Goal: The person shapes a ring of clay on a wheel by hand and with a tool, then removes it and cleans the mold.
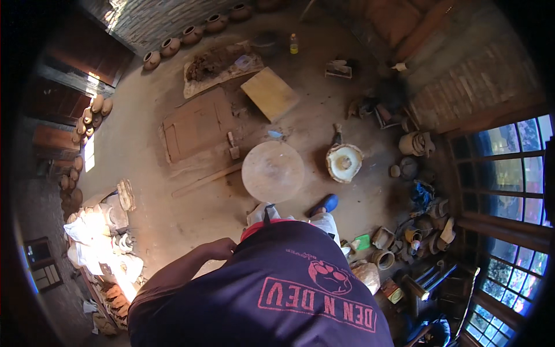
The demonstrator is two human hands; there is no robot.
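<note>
My left hand (pixel 222 248) is at my left side by the waist, its fingers curled in toward my clothes. Whatever it may hold is hidden. My right hand is out of sight behind my dark printed shirt (pixel 312 266). In front of my feet stands a round, clay-smeared disc like a potter's wheel (pixel 273 172), with nothing on its top. Right of it sits a round basin (pixel 344 162) with pale, milky contents and a lump in the middle. A blue shoe (pixel 325 205) shows on my right foot. Neither hand touches the disc.
Behind the disc lie a wooden board (pixel 270 94), a small trowel-like tool (pixel 233 146), a long plank (pixel 206 180) and a mat heaped with dark clay (pixel 208 63). Round clay pots (pixel 192 34) line the far wall; more pots (pixel 382 259) and clutter crowd the right, below windows (pixel 509 176).
</note>
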